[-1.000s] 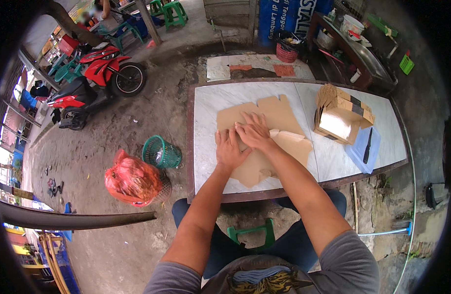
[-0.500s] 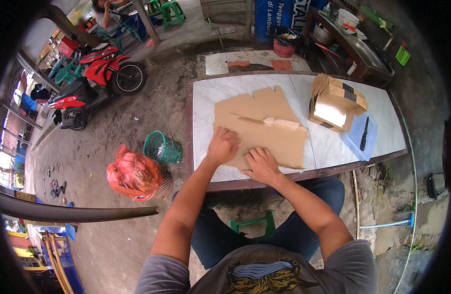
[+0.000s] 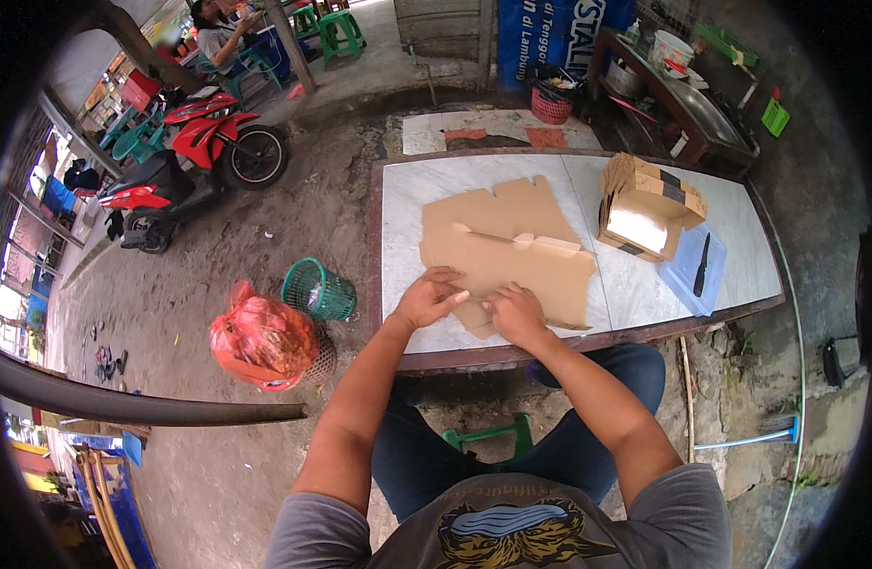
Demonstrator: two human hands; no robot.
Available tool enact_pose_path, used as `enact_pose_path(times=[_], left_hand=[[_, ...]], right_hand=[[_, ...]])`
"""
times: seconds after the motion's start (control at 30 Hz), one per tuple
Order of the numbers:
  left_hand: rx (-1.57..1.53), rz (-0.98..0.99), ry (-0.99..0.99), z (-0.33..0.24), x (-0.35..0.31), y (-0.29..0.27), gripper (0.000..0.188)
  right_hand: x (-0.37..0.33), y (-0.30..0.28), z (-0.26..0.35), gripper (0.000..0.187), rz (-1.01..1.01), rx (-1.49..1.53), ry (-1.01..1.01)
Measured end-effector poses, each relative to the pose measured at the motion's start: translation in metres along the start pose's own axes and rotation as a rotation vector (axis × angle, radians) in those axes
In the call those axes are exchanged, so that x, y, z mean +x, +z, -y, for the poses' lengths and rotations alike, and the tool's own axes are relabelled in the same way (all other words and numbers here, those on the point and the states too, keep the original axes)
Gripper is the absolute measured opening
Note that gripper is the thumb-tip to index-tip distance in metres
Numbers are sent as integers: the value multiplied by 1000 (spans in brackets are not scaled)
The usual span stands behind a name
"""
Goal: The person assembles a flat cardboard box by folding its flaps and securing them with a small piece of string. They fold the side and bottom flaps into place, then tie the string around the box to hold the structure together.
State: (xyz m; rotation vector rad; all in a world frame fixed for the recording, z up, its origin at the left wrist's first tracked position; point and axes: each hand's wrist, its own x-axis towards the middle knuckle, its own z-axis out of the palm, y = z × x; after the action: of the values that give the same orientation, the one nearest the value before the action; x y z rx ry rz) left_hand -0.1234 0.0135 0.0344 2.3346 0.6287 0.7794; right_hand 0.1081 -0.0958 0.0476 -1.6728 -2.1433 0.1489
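A flat brown cardboard sheet (image 3: 512, 218) with notched edges and a raised fold across its middle lies on the white marbled table. My left hand (image 3: 430, 298) rests at its near left edge, fingers spread and thumb pointing right. Just to the right, my right hand (image 3: 519, 315) has its fingers curled on the near part of the sheet, gripping it by a flap. Between the hands a small near flap of the sheet shows; the right fingers partly hide their hold.
At the table's right stand several nested cardboard boxes (image 3: 644, 213), beside a black knife (image 3: 703, 266) on a translucent blue lid (image 3: 687, 284). On the floor to the left are a green basket (image 3: 324, 289) and a red plastic bag (image 3: 260, 337). A red motorbike (image 3: 194, 156) stands farther off.
My left hand has shifted toward the near edge, its fingers now more spread. My right hand stays near its place, fingers more curled. The view has tilted slightly.
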Motion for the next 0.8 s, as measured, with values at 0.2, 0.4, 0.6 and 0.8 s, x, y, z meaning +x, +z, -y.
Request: enact_pose_path(times=[0.2,0.4,0.6,0.8], left_hand=[[13,-5,-171,2,8,8,38],[414,-21,-292,-11,32,7,58],[591,1,-307,-2,26,5,79],[620,23,-197,2,26,5,93]], right_hand=[[25,-15,5,28,204,56,372],[27,-10,-3,47,128,17,466],[39,-26,10,66,263,6,494],[54,-15,-7,76,320,-40,477]])
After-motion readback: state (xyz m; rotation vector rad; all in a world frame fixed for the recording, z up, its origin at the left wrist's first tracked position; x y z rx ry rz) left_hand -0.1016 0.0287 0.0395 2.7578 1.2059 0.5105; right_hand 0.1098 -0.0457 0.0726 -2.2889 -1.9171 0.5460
